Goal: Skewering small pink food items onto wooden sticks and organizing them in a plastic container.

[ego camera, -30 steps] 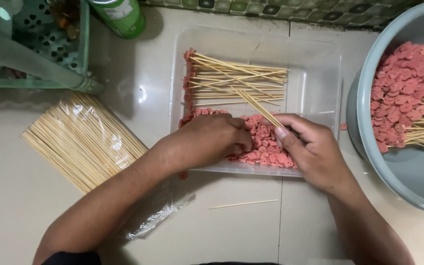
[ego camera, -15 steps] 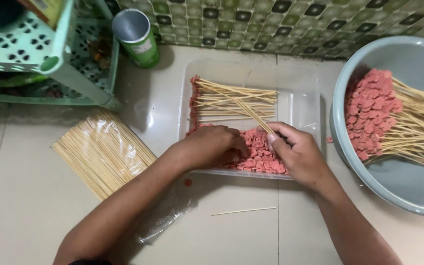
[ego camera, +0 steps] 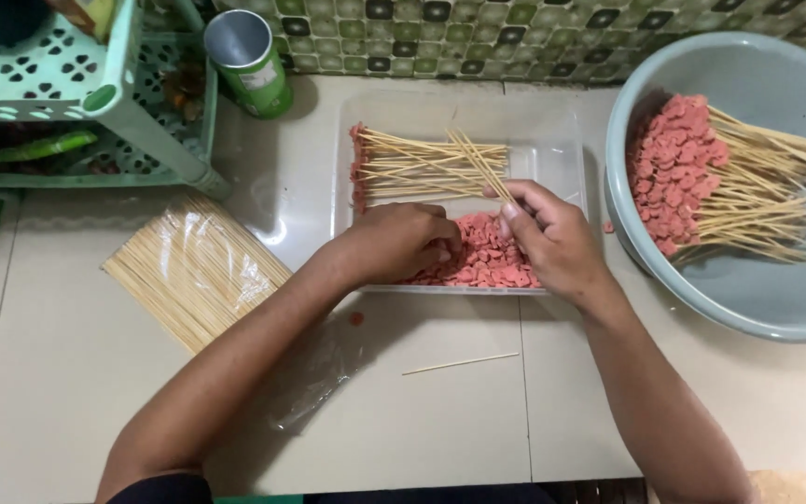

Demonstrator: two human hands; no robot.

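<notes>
A clear plastic tray (ego camera: 566,154) lies on the pale floor, with finished skewers (ego camera: 422,163) in its far half and a heap of pink sausage slices (ego camera: 487,257) in its near half. My left hand (ego camera: 403,241) rests curled on the slices, its fingertips among them. My right hand (ego camera: 552,238) grips a thin bamboo skewer (ego camera: 479,163) whose free end points up and left over the tray.
A grey basin (ego camera: 748,299) at the right holds several loaded skewers. A plastic-wrapped bundle of bare skewers (ego camera: 193,271) lies at the left. One loose stick (ego camera: 459,364) lies near me. A green rack (ego camera: 95,103) and a green can (ego camera: 249,61) stand at the back left.
The view has shifted, so the tray sits further right in the frame. Both hands stay over the slices, and the skewer in my right hand stays pointing up-left.
</notes>
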